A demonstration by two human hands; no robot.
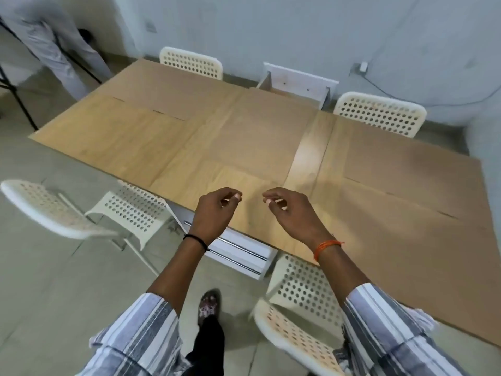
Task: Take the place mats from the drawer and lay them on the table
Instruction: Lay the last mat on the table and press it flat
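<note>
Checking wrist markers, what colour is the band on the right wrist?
Orange, a thread-like band on the right wrist, clearest in the head view.

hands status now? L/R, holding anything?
Left hand: open, fingers loosely curled, holding nothing, above the table's near edge.
Right hand: open, fingers loosely curled, holding nothing, beside the left.

Walls: I see pale grey-blue wall (298,28), a cable trailing at right.
Floor: grey tiles (54,280).
Furniture: four white perforated chairs (191,62) around the wooden table (311,147).
</note>
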